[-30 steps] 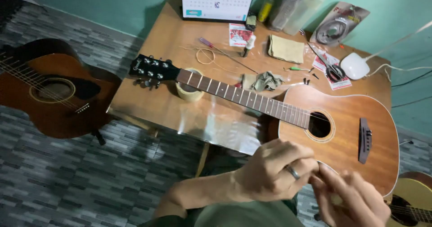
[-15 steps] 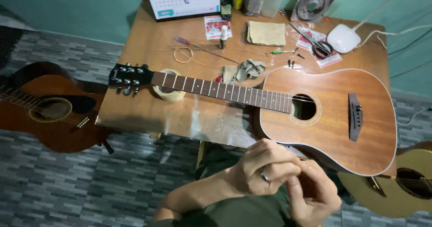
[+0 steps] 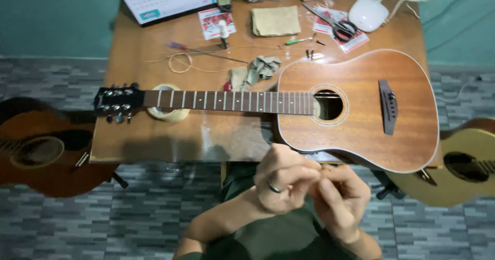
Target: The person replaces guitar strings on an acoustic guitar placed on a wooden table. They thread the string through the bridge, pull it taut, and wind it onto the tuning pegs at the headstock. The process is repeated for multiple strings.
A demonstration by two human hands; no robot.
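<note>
Guitar (image 3: 361, 110) lies flat across the table (image 3: 134, 54), neck toward the left. Both hands, left (image 3: 283, 180) and right (image 3: 337, 200), meet just below its body, fingers curled, pinching something too small to identify.

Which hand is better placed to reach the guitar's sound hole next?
Probably the right hand: it sits just below the guitar body, nearer the sound hole. The left hand is closer to the neck side.

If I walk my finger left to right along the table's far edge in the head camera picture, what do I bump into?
Calendar → red card → tan cloth → scissors → white box.
</note>
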